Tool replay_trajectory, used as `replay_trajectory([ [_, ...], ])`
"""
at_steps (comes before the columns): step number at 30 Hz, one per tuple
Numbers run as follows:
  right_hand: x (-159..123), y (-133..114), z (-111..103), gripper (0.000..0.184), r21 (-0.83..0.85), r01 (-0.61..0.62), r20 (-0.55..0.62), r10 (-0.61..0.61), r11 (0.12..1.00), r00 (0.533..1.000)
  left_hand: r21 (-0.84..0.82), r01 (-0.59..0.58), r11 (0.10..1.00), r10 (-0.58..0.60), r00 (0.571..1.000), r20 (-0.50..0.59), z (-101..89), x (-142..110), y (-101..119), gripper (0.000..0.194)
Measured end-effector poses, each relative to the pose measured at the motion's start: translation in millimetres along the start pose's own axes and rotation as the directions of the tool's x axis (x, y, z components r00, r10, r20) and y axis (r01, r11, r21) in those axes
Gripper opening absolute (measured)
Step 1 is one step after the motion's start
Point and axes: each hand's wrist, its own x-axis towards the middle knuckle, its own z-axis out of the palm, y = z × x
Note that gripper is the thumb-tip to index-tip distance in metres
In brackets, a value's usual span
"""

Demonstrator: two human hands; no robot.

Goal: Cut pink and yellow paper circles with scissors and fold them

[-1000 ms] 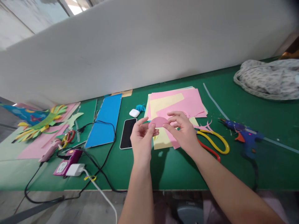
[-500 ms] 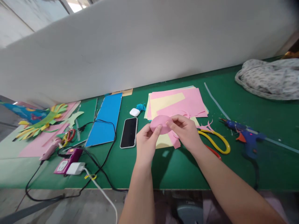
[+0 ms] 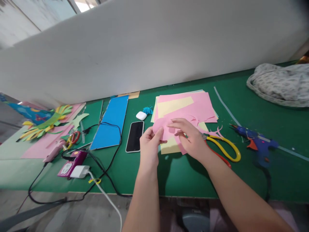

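Observation:
A pink paper circle (image 3: 159,123) is pinched between the thumb and fingers of my left hand (image 3: 151,140), held above the table. My right hand (image 3: 189,137) is at the circle's right side, its fingers apart and stretched toward it; whether a fingertip touches the paper I cannot tell. Behind both hands lies a stack of pink and yellow paper sheets (image 3: 200,104). Thin pink paper scraps (image 3: 213,132) lie right of my right hand, by scissors (image 3: 227,145) with yellow and red handles, partly hidden by that hand.
Left of my hands are a phone (image 3: 134,137), a white earbud case (image 3: 141,115) and a blue board (image 3: 111,122). A purple power strip (image 3: 73,162) with trailing cables sits farther left. At right lie a blue glue gun (image 3: 259,141) and a grey patterned cloth (image 3: 282,84).
My right hand has let go of the circle's right edge and opened its fingers. The left hand keeps hold, with the circle tilted differently. The view has shifted slightly.

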Motion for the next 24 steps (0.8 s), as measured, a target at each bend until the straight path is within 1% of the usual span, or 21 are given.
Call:
replay_trajectory([
  [1, 0, 2, 1, 0.049, -0.050, 0.047, 0.013, -0.046, 0.998, 0.999, -0.007, 0.009, 1.000, -0.009, 1.000, 0.001, -0.2, 0, 0, 0.032],
  [2, 0, 3, 2, 0.046, -0.092, 0.069, 0.022, -0.067, 0.993, 0.998, -0.013, 0.017, 1.000, -0.017, 1.000, 0.004, -0.3, 0, 1, 0.032],
  [3, 0, 3, 2, 0.042, -0.121, 0.067, 0.026, -0.065, 0.990, 0.998, -0.018, 0.024, 1.000, -0.023, 1.000, 0.009, -0.3, 0, 1, 0.033],
  [5, 0, 3, 3, 0.034, -0.126, 0.022, 0.030, -0.018, 0.992, 0.999, -0.022, 0.030, 0.999, -0.030, 0.999, 0.023, -0.3, -1, 2, 0.033],
  [7, 1, 0, 2, 0.025, -0.068, -0.055, 0.008, 0.056, 0.996, 0.998, -0.027, 0.040, 0.999, -0.038, 0.998, 0.039, -0.2, -1, 2, 0.032],
  [10, 3, -5, 0, 0.012, 0.078, -0.164, -0.044, 0.168, 0.983, 0.985, -0.046, 0.058, 0.997, -0.055, 0.996, 0.068, 0.3, -1, 2, 0.029],
  [13, 4, -7, -1, 0.008, 0.220, -0.240, -0.085, 0.263, 0.946, 0.961, -0.064, 0.048, 0.997, -0.041, 0.994, 0.097, 1.2, -2, 2, 0.029],
  [15, 5, -6, 0, 0.008, 0.293, -0.278, -0.102, 0.319, 0.915, 0.942, -0.058, 0.004, 0.998, 0.003, 0.993, 0.121, 1.6, -3, 1, 0.031],
  [17, 6, -6, 1, 0.006, 0.333, -0.306, -0.113, 0.360, 0.892, 0.926, -0.037, -0.071, 0.997, 0.075, 0.986, 0.146, 1.9, -4, 1, 0.035],
  [19, 6, -6, 1, 0.004, 0.344, -0.325, -0.114, 0.383, 0.881, 0.917, -0.011, -0.140, 0.990, 0.140, 0.975, 0.173, 2.5, -6, 1, 0.034],
  [22, 7, -8, 1, 0.010, 0.336, -0.366, -0.087, 0.416, 0.868, 0.905, -0.002, -0.219, 0.976, 0.214, 0.952, 0.217, 4.4, -8, 2, 0.029],
  [24, 7, -9, 1, 0.013, 0.326, -0.406, -0.071, 0.450, 0.854, 0.890, 0.001, -0.242, 0.970, 0.237, 0.950, 0.202, 5.9, -9, 2, 0.025],
])
